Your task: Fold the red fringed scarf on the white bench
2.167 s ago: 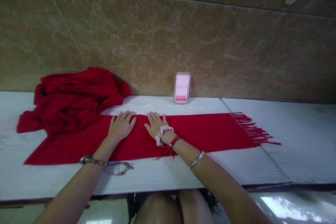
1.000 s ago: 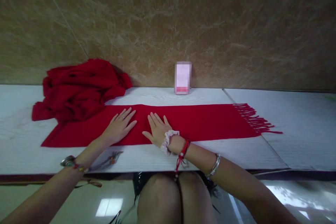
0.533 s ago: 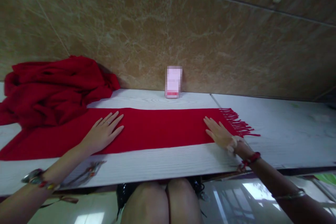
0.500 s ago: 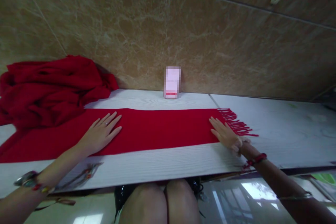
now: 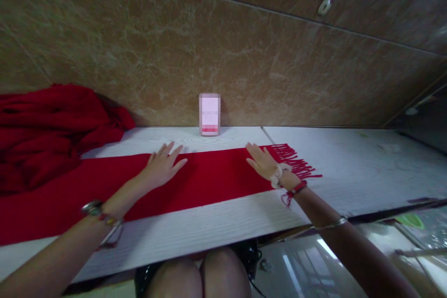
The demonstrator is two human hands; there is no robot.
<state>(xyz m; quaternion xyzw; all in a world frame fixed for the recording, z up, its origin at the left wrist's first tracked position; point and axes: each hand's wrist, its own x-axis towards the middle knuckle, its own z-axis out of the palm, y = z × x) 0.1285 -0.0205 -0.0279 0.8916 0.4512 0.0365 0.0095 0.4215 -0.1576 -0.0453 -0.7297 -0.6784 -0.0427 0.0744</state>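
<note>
A long red scarf (image 5: pixel 213 174) lies flat along the white table (image 5: pixel 223 223), its fringe (image 5: pixel 295 160) at the right end. My left hand (image 5: pixel 163 166) rests flat and open on the scarf near its middle. My right hand (image 5: pixel 261 160) lies flat and open on the scarf just left of the fringe. The scarf's left part is bunched in a heap (image 5: pixel 45 125) against the wall.
A small pink box (image 5: pixel 209 114) stands against the brown marble wall (image 5: pixel 223 51) behind the scarf. The table's front edge runs above my knees (image 5: pixel 199 274). A metal bracket (image 5: pixel 325 0) is fixed high on the wall. Glossy floor shows at lower right.
My right hand slid from beside my left hand out along the scarf to its fringed end. My left hand stayed flat on the scarf. The view has swung to the right.
</note>
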